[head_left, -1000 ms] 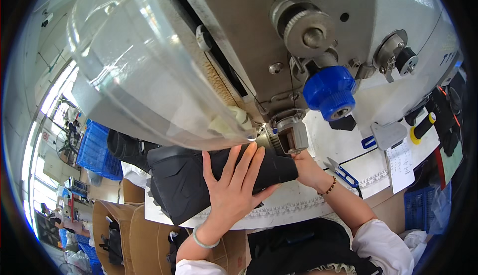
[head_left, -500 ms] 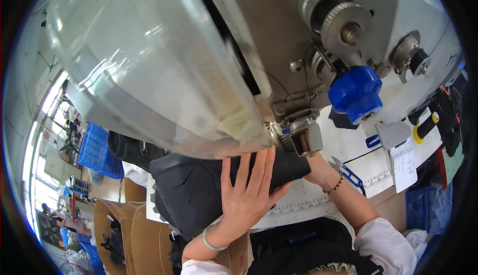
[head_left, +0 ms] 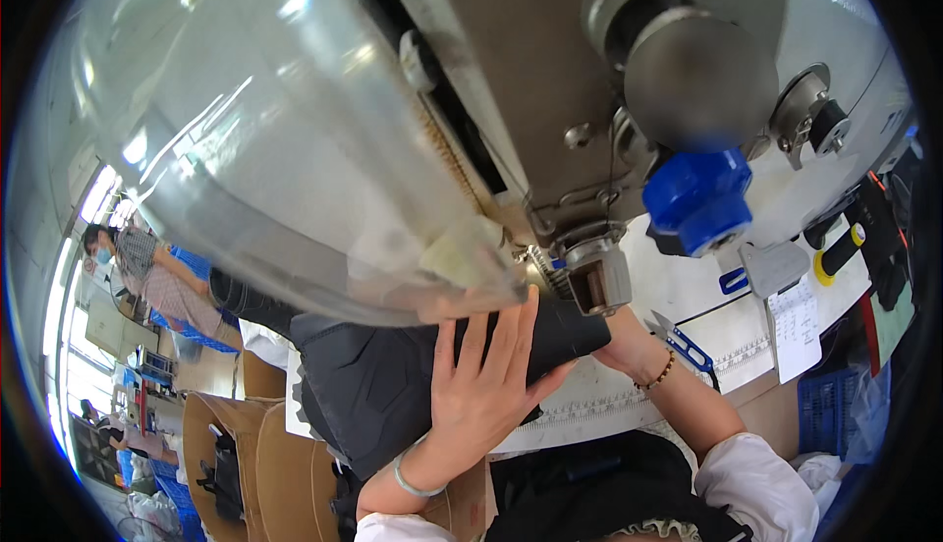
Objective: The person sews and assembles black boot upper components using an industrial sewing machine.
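Observation:
A black padded fabric piece (head_left: 368,385) lies on the bed of a sewing machine (head_left: 550,81), its right end beneath the machine head. Flat on the fabric rests my left hand (head_left: 481,375), fingers stretched forward and slightly apart, the fingertips close to the clear guard's lower edge. My right hand (head_left: 629,348) is at the fabric's right end, beside the machine head; the fabric and machine hide its fingers. The clear curved guard (head_left: 255,179) fills the upper left and partly covers the stitching area, so the needle cannot be made out.
Blue-handled thread snips (head_left: 688,346) lie on the white table right of my right hand, near a printed ruler strip (head_left: 629,400). Farther right are a paper slip (head_left: 794,326) and a thread spool (head_left: 840,255). Cardboard boxes (head_left: 295,473) stand at left; a person (head_left: 162,277) is beyond.
A person in checked clothing has come into view at the far left. The guard and machine head appear slightly shifted in the picture. Both hands stay almost in place on the fabric.

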Demonstrator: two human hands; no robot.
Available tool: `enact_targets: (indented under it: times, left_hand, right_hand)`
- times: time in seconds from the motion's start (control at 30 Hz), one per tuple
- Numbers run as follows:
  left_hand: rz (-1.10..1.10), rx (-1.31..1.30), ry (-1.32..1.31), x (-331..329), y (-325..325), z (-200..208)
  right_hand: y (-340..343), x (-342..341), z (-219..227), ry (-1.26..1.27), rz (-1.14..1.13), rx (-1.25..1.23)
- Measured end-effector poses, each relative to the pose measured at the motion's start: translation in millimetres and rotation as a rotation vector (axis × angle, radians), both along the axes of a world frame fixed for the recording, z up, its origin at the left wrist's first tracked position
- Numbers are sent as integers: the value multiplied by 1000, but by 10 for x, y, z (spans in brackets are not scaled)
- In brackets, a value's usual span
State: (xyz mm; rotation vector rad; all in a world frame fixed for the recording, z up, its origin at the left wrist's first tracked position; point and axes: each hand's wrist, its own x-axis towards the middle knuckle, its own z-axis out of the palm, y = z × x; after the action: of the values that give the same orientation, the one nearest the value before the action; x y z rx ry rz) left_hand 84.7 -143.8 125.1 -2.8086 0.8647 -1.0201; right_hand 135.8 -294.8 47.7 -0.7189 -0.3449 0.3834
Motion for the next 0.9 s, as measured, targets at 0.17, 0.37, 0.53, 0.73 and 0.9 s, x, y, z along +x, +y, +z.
enact_targets:
  times: [0.17, 0.37, 0.53, 0.73, 0.9]
  left_hand:
    - [6, 0, 25, 12, 17, 6]
    - [-56, -22, 8, 94, 44, 29]
    - [-50, -32, 26, 93, 87, 35]
    - [-65, -8, 39, 125, 143, 8]
    - [-70, 2, 23, 129, 149, 27]
  right_hand:
    - [8, -22, 48, 14, 12, 5]
    - [7, -4, -11, 68, 5, 17]
    - [46, -10, 31, 49, -9, 8]
    - [77, -81, 47, 42, -78, -79]
    - [70, -69, 32, 24, -53, -51]
